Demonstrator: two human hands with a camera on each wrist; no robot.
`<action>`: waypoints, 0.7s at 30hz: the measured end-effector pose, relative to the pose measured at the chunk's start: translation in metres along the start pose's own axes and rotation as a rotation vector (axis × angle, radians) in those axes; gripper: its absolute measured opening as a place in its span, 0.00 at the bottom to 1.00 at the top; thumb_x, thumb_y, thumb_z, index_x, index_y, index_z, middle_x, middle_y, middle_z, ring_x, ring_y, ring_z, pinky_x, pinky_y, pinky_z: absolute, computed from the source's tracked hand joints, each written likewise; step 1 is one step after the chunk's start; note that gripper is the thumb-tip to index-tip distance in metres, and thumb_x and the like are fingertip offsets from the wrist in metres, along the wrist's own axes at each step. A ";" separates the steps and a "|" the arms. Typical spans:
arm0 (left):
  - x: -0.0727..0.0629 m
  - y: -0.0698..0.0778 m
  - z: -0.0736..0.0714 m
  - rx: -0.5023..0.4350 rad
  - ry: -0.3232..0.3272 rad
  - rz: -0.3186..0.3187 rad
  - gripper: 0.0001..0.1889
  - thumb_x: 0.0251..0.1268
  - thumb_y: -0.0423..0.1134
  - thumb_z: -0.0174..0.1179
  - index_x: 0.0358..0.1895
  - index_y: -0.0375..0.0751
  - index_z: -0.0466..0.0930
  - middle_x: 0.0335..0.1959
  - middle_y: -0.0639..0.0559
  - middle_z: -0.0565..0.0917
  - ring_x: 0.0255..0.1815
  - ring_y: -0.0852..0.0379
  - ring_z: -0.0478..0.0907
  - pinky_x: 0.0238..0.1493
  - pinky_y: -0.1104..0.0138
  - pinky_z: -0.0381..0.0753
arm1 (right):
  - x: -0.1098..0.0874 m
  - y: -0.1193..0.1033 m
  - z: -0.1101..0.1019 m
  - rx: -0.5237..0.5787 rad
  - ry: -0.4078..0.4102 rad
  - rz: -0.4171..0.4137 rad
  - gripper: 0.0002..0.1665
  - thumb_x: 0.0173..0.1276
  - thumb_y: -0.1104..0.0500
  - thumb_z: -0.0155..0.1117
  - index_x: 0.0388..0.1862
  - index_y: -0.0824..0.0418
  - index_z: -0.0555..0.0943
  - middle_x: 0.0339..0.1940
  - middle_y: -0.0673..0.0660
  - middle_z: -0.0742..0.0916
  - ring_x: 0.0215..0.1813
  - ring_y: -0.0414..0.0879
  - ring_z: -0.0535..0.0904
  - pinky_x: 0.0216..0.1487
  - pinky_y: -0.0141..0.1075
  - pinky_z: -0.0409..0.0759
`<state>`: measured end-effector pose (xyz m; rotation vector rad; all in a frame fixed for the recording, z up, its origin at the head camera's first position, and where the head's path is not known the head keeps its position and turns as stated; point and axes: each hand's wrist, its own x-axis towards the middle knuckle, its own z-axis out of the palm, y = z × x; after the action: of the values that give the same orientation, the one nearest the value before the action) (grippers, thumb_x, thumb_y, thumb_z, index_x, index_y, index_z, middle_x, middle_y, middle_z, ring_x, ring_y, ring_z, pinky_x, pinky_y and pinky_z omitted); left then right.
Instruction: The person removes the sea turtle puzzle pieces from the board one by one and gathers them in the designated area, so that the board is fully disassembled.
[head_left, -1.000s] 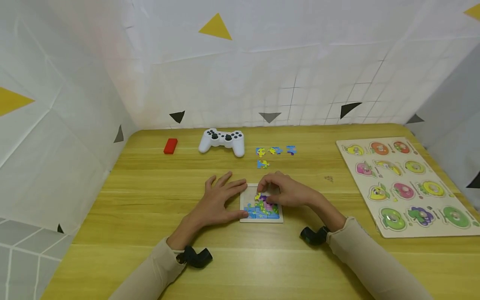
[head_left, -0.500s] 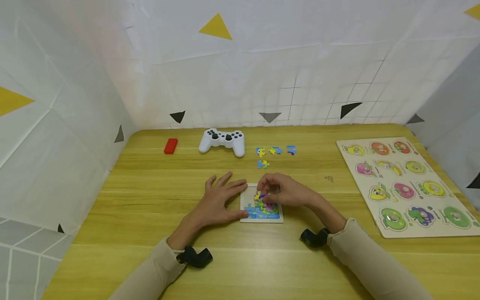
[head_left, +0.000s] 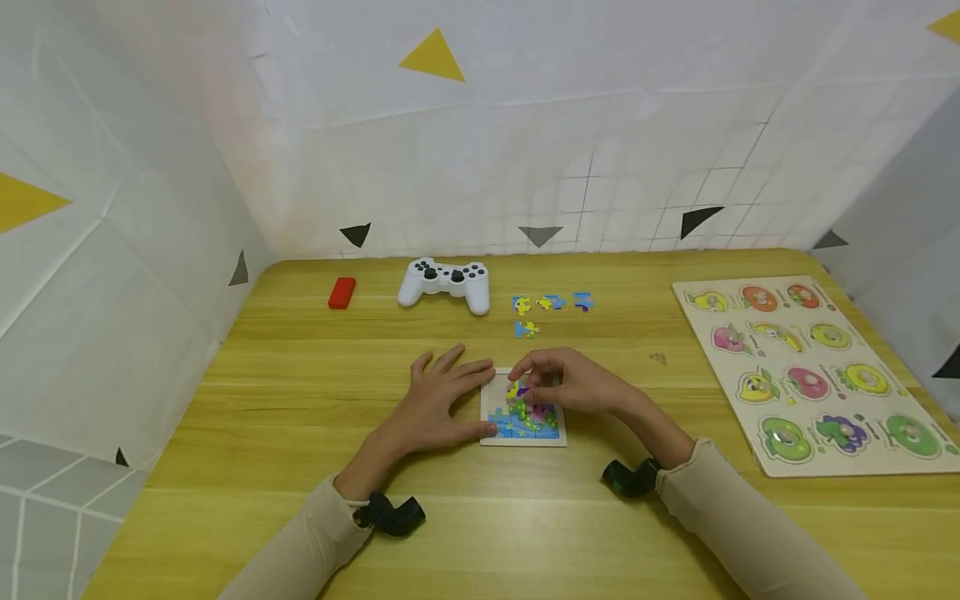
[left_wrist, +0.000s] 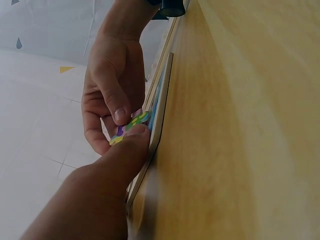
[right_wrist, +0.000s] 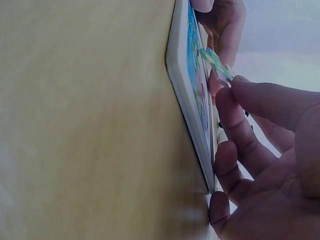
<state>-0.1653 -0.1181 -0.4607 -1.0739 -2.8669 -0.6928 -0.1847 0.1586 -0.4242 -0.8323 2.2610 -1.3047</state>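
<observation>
A small square jigsaw puzzle tray [head_left: 522, 445] lies on the table with blue and green-pink pieces along its near and right parts. My left hand [head_left: 435, 408] rests at its left side, fingers spread, thumb and forefinger touching the rim. Over the tray, my right hand [head_left: 576, 383] pinches a jigsaw piece [right_wrist: 215, 61] between thumb and forefinger. That piece, green, yellow and purple, tilts up from the tray in the right wrist view. Seen from the left wrist, the piece [left_wrist: 131, 125] appears just beyond the left thumb.
Several loose jigsaw pieces [head_left: 527, 329] lie behind the tray. Farther back are a white game controller [head_left: 444, 283] and a red block [head_left: 342, 292]. A wooden fruit puzzle board [head_left: 810, 375] occupies the right side. White cloth [head_left: 480, 183] hangs behind the table.
My right hand's fingertips have shifted slightly left with the pinched jigsaw piece, which has turned a little. The left hand holds its place on the tray.
</observation>
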 end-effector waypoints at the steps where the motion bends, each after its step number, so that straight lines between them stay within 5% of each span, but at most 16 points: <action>1: 0.000 0.000 0.000 0.000 -0.001 0.002 0.43 0.60 0.70 0.63 0.76 0.56 0.68 0.78 0.62 0.68 0.85 0.43 0.49 0.76 0.35 0.39 | 0.000 0.000 0.000 -0.001 0.003 -0.006 0.15 0.71 0.65 0.66 0.56 0.60 0.83 0.33 0.55 0.88 0.35 0.43 0.79 0.42 0.33 0.78; 21: -0.001 0.000 -0.001 -0.007 0.005 0.003 0.43 0.59 0.69 0.64 0.76 0.57 0.68 0.78 0.63 0.68 0.85 0.44 0.49 0.76 0.35 0.39 | -0.006 0.019 -0.037 -0.042 0.186 0.137 0.17 0.72 0.61 0.67 0.59 0.56 0.83 0.40 0.56 0.90 0.41 0.48 0.81 0.37 0.34 0.72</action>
<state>-0.1649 -0.1187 -0.4599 -1.0756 -2.8607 -0.7046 -0.2079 0.1931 -0.4227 -0.5788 2.4482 -1.3243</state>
